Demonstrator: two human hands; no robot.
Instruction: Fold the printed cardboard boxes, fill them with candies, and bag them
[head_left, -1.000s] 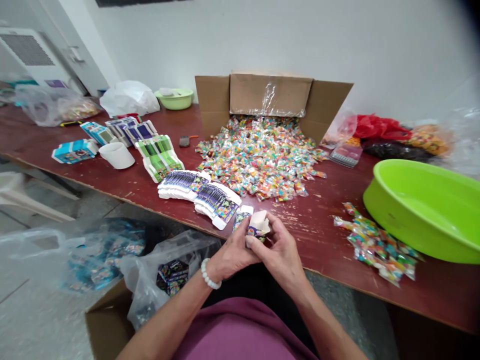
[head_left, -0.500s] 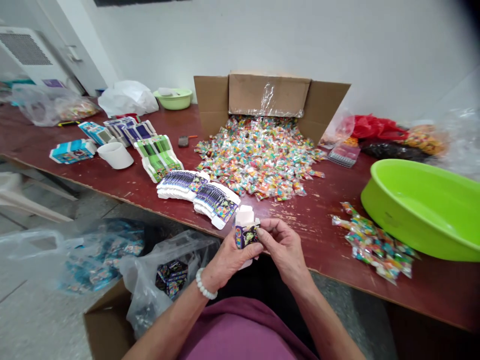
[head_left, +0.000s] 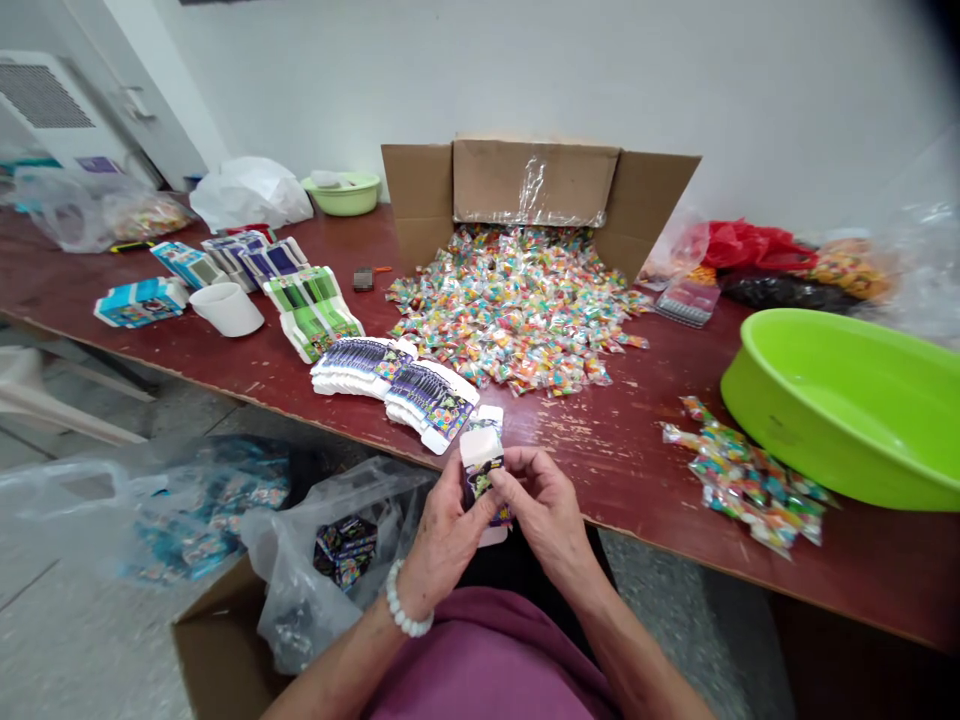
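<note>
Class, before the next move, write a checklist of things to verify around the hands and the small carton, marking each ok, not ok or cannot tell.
1. Left hand on the small purple carton: ok.
2. Right hand touching the same carton: ok.
3. All carton flaps tucked in: not ok; a white flap sticks out at the lower end.
4. Anything inside the carton: cannot tell.
5. Fanned purple cartons near the hands: ok, on the table.
6. Wrapped candies on the table: ok, piled beyond the hands.
</note>
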